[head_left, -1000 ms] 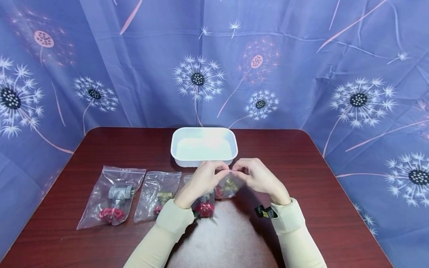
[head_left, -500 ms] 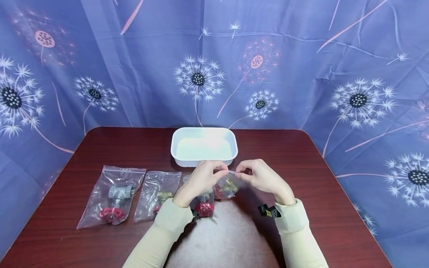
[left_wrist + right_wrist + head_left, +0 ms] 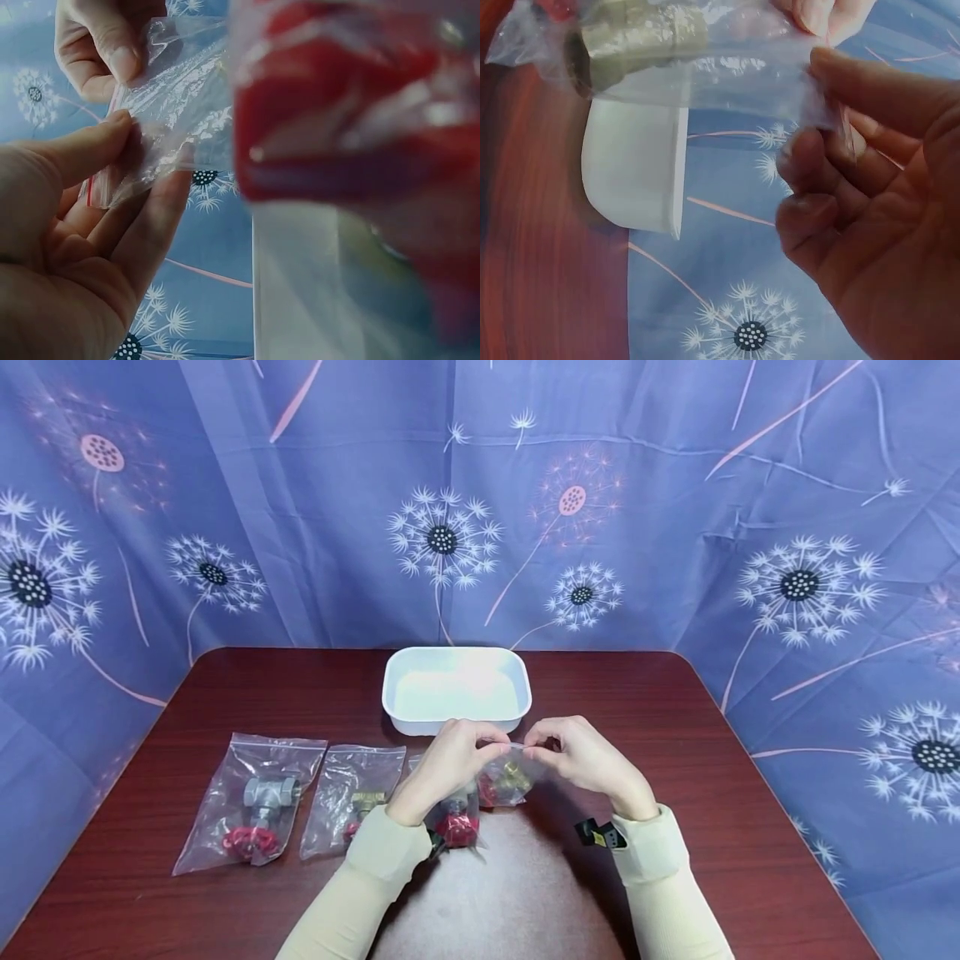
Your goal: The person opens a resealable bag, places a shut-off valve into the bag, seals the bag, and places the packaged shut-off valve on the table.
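My left hand (image 3: 453,764) pinches the top edge of a clear zip bag (image 3: 531,768) between thumb and fingers. At the same edge's other end, my right hand (image 3: 585,760) also pinches the bag, a short stretch of seal lying between them. Inside hangs a brass valve (image 3: 634,41) with a red handwheel (image 3: 487,791). Up close in the left wrist view, the bag's mouth shows a red line (image 3: 90,192), and the blurred red handwheel fills the upper right. I cannot tell whether the seal is parted.
Behind my hands stands a white tray (image 3: 457,693). On the left lie a bagged grey metal valve (image 3: 268,793) and a bagged brass valve (image 3: 367,797). Another bagged valve with a red handwheel (image 3: 457,829) is partly hidden beneath my left arm. A patterned curtain (image 3: 337,527) hangs behind the table.
My right hand has shifted slightly right, away from my left, exposing more of the bag's top edge between them. The other bags and the tray have stayed put.
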The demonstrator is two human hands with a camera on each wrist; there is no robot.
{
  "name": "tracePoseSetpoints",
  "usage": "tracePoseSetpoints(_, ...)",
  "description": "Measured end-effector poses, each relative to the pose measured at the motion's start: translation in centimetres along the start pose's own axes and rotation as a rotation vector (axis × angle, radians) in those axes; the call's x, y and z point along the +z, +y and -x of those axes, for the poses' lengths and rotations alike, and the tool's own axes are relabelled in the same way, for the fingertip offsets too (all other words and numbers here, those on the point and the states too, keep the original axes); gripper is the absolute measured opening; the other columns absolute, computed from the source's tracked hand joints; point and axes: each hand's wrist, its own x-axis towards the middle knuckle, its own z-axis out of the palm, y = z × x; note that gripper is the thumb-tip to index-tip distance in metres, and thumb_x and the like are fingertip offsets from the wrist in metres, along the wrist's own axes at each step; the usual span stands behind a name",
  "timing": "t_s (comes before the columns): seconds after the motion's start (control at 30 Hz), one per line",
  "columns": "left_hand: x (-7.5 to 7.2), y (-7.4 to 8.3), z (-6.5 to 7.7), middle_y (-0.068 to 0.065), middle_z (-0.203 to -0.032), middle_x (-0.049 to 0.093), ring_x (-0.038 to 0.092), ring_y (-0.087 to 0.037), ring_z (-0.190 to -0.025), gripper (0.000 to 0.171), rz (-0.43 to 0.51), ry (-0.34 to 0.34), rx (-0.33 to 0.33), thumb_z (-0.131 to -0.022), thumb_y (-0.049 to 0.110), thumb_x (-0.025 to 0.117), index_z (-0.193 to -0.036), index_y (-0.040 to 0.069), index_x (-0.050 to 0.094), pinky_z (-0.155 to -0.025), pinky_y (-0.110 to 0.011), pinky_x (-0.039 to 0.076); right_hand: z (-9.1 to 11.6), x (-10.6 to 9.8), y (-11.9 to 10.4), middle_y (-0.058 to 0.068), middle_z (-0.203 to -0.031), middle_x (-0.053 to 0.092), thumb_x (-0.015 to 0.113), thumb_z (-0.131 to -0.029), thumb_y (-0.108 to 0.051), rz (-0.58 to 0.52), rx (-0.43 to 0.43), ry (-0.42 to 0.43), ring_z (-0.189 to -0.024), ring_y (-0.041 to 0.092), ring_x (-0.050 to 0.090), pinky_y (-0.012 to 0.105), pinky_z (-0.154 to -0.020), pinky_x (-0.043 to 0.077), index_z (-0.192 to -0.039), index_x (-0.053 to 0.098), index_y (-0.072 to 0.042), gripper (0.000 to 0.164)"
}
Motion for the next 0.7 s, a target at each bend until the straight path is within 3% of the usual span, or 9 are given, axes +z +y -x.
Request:
tracePoseSetpoints(0.13,-0.08,0.08,0.05,0.010,-0.085,0.071,0.055,-0.004,-0.067,0.007,0.015,0.005,-0.006,-0.091,0.017,0.071,-0.091,0.014,0.077,-0.067,-0.024,0.047,0.26,-0.36,0.14,-0.013,-0.072,0.058,0.073,-0.088,-0.007,-0.008,0.038,-0.023,-0.065,0.009,0.053,0.026,-0.060,0.045,-0.086,0.071,-0.015,0.009)
tracePoseSetpoints(0.33,-0.09,0.25,0.03,0.008,-0.086,0.072,0.056,-0.004,-0.069,0.006,0.022,0.022,-0.009,-0.090,0.015,0.072,-0.091,0.013,0.077,-0.067,-0.024,0.048,0.29,-0.28,0.45,-0.013,-0.073,0.057,0.071,-0.088,-0.005,0.029,-0.012,0.004,-0.065,0.006,0.051,0.027,-0.060,0.045,-0.083,0.068,-0.020,0.017)
tracePoseSetpoints(0.5,0.05,0.24,-0.03,0.008,-0.090,0.072,0.055,-0.008,-0.063,0.009,-0.001,-0.001,-0.030,-0.090,0.019,0.072,-0.096,0.015,0.077,-0.067,-0.024,0.046,0.20,0.01,0.43,-0.014,-0.075,0.057,0.071,-0.089,-0.003,0.033,-0.055,0.008,-0.066,0.005,0.051,0.032,-0.062,0.047,-0.084,0.069,-0.015,0.013)
tracePoseSetpoints(0.7,0.28,0.17,0.01,0.012,-0.085,0.070,0.053,-0.008,-0.063,0.006,-0.036,-0.005,-0.016,-0.091,0.021,0.072,-0.093,0.018,0.077,-0.065,-0.024,0.045,0.04,0.01,0.06,-0.013,-0.075,0.058,0.070,-0.090,-0.006,0.035,-0.028,-0.017,-0.067,0.006,0.053,0.036,-0.063,0.049,-0.087,0.070,-0.013,0.008)
